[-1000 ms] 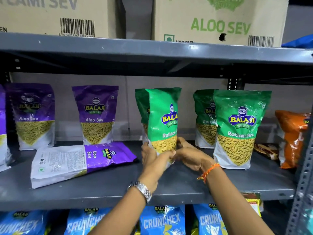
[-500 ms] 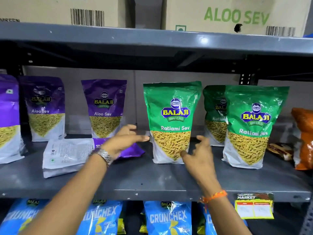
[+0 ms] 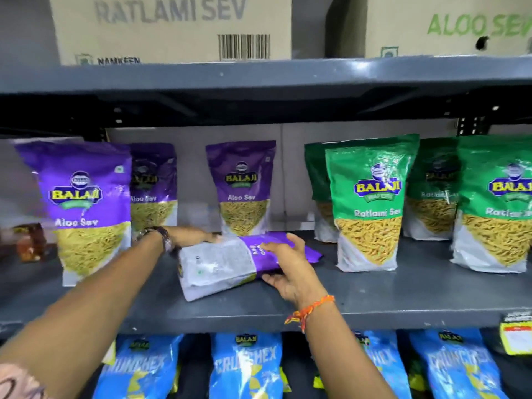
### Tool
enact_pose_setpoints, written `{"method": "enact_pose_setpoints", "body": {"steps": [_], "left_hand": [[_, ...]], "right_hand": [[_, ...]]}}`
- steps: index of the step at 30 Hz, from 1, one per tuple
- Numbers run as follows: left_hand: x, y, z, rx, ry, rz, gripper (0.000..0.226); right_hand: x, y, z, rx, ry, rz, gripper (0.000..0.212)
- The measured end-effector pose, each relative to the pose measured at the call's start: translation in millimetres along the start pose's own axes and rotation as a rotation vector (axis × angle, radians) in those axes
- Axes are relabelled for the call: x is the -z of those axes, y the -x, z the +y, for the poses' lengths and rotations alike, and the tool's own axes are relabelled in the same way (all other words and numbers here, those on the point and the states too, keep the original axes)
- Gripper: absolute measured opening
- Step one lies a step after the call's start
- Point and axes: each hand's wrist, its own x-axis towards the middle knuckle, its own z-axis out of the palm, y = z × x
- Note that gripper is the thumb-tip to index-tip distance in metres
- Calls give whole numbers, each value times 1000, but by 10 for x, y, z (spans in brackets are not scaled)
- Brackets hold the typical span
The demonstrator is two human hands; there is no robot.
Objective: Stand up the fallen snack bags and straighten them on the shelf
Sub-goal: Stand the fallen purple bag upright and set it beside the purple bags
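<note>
One fallen purple bag (image 3: 230, 262) lies on its face in the middle of the grey shelf (image 3: 374, 298), its white printed back up and its purple top end pointing right and a little away. The right hand (image 3: 289, 272) has it by that purple end: fingers curled over the upper face, thumb under the near edge, so the hand is closed around the bag. The left hand (image 3: 195, 236) reaches in from the left and lies flat on the bag's far edge, fingers stretched out, touching but not clasping. A wristwatch (image 3: 161, 239) sits on the left wrist, an orange thread band (image 3: 309, 308) on the right.

Just behind the fallen bag a purple Aloo Sev bag (image 3: 241, 188) stands upright against the back wall. Another one (image 3: 154, 185) stands further left, partly hidden by a larger-looking front purple bag (image 3: 86, 208) near the shelf's front edge, leaning slightly.

To the right, well apart from the hands, a green Ratlami Sev bag (image 3: 371, 203) stands upright with a second green bag (image 3: 316, 191) tucked behind it; two more green bags (image 3: 495, 208) stand at the frame's right edge.

Cardboard boxes (image 3: 172, 27) rest on the shelf above. Blue Crunchex bags (image 3: 244, 367) fill the shelf below, and a yellow price tag (image 3: 516, 335) hangs at the front edge on the right
</note>
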Motion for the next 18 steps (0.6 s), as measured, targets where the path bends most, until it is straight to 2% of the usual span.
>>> {"method": "enact_pose_setpoints", "body": {"steps": [2, 4, 5, 7, 9, 13, 15, 18], "left_hand": [[32, 46, -23, -45, 45, -44, 63], [43, 123, -49, -83, -14, -22, 58], [36, 152, -77, -129, -2, 22, 51], [-16, 226, -126, -230, 172, 91, 35], [-81, 294, -180, -307, 375, 163, 32], [-210, 406, -190, -366, 665, 303, 28], [-287, 430, -162, -401, 745, 344, 43], [-464, 432, -61, -396, 735, 465, 84]], "right_hand": [[-131, -1, 98, 27, -15, 82, 28], [-209, 1, 193, 116, -7, 196, 19], [-242, 11, 217, 177, -18, 247, 24], [-302, 57, 202, 315, -36, 329, 39], [-378, 91, 81, 479, 18, 374, 42], [-507, -2, -348, 701, 203, 274, 47], [-540, -62, -542, 774, 307, 196, 52], [-502, -139, -733, 776, 273, 105, 59]]}}
